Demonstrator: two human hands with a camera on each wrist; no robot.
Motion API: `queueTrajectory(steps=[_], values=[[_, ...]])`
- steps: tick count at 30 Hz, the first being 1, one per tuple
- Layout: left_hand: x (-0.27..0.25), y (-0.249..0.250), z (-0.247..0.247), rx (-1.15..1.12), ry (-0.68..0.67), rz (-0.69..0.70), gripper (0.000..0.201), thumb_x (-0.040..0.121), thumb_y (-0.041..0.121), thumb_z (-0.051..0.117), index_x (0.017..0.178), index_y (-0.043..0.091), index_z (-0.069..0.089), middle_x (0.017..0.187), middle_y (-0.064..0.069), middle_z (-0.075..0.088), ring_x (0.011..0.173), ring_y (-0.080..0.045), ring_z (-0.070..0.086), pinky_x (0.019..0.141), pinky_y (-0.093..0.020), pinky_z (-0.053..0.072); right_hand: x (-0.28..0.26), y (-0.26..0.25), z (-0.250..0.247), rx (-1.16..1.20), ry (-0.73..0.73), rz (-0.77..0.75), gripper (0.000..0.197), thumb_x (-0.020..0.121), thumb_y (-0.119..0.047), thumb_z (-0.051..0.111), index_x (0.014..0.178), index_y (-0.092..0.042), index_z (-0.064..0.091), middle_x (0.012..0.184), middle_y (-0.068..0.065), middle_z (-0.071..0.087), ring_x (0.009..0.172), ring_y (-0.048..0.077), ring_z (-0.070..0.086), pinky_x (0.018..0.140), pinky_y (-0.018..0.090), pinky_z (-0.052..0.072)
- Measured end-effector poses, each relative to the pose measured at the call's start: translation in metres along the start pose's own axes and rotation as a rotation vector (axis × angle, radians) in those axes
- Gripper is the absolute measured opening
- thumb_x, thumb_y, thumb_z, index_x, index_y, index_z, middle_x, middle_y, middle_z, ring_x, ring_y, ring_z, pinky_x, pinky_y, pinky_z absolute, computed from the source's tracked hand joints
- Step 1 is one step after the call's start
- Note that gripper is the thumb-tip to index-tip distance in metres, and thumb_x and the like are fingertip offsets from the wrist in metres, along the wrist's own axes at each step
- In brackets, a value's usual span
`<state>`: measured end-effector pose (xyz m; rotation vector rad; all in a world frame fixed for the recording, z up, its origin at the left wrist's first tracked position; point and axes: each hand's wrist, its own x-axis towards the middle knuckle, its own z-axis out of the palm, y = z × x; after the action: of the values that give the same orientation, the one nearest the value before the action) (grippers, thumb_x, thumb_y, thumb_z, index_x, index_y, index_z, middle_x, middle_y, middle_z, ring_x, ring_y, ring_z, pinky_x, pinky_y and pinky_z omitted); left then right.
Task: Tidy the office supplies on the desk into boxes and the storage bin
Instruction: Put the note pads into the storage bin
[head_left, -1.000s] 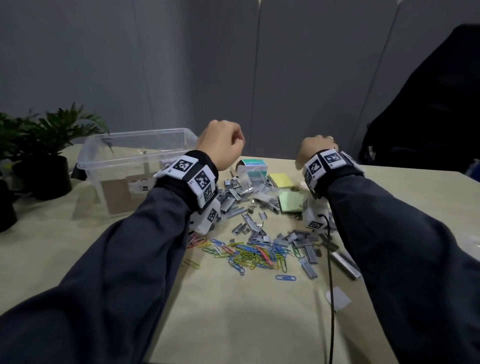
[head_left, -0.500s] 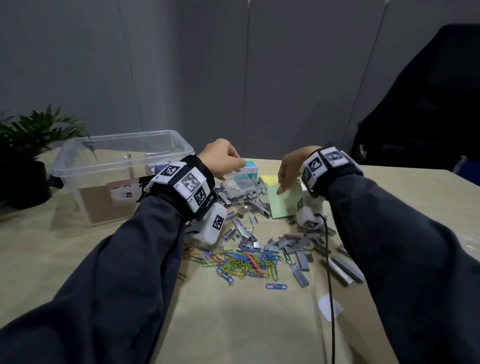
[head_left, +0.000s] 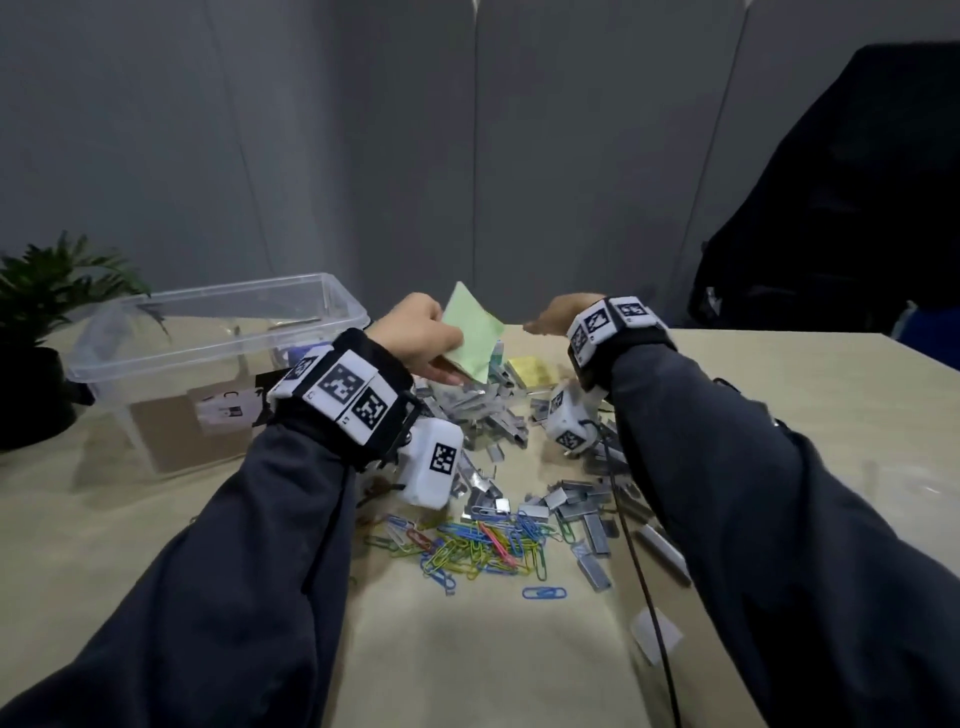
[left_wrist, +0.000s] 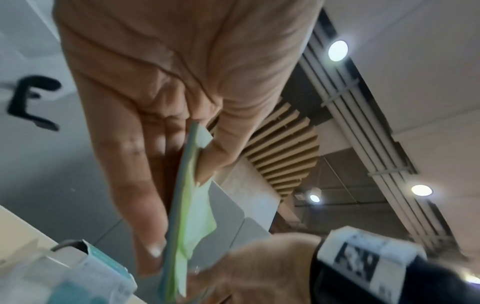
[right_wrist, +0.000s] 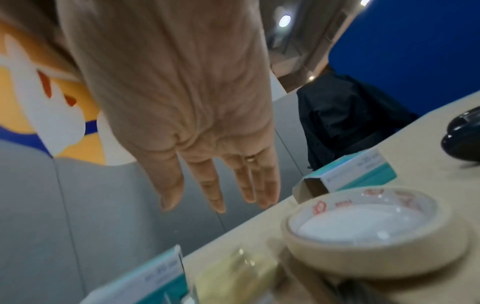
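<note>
My left hand (head_left: 423, 338) pinches a pad of green sticky notes (head_left: 474, 332) between thumb and fingers and holds it tilted above the desk; the left wrist view shows the pad (left_wrist: 187, 205) edge-on in that pinch. My right hand (head_left: 558, 317) hovers to its right with straight fingers (right_wrist: 215, 185) and holds nothing. A clear storage bin (head_left: 208, 332) stands at the left. On the desk lie a pile of staple strips (head_left: 566, 501), coloured paper clips (head_left: 478, 545) and a yellow sticky pad (head_left: 530, 370).
A potted plant (head_left: 41, 322) stands at the far left. A roll of tape (right_wrist: 374, 230) and teal-and-white small boxes (right_wrist: 358, 170) lie near my right hand. A black cable (head_left: 644, 571) runs along the desk, and a white scrap (head_left: 657, 634) lies near it.
The green sticky pad has come up off the desk into my left hand. My right hand has let go of it and opened flat.
</note>
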<state>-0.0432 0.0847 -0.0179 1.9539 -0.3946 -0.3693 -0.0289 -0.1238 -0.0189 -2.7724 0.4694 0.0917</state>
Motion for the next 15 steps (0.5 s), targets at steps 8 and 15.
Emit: queueTrajectory(steps=[8, 15], values=[[0.001, -0.02, -0.022, 0.037, 0.179, 0.1, 0.013, 0.085, 0.005, 0.057, 0.089, 0.012, 0.047, 0.096, -0.026, 0.062, 0.059, -0.026, 0.071, 0.054, -0.04, 0.06, 0.071, 0.007, 0.057, -0.245, -0.118, 0.004, 0.063, 0.03, -0.035, 0.076, 0.093, -0.038, 0.072, 0.107, -0.009, 0.069, 0.096, 0.026, 0.066, 0.09, 0.046, 0.053], [-0.005, -0.016, -0.031, -0.136, 0.066, 0.112, 0.022, 0.089, -0.005, 0.051, 0.075, 0.009, 0.043, 0.089, -0.023, 0.062, 0.059, -0.02, 0.071, 0.05, -0.03, 0.059, -0.021, -0.019, 0.036, -0.32, -0.055, 0.041, 0.045, 0.071, -0.024, 0.079, 0.114, -0.027, 0.066, 0.117, 0.008, 0.059, 0.11, 0.037, 0.058, 0.092, 0.056, 0.05]])
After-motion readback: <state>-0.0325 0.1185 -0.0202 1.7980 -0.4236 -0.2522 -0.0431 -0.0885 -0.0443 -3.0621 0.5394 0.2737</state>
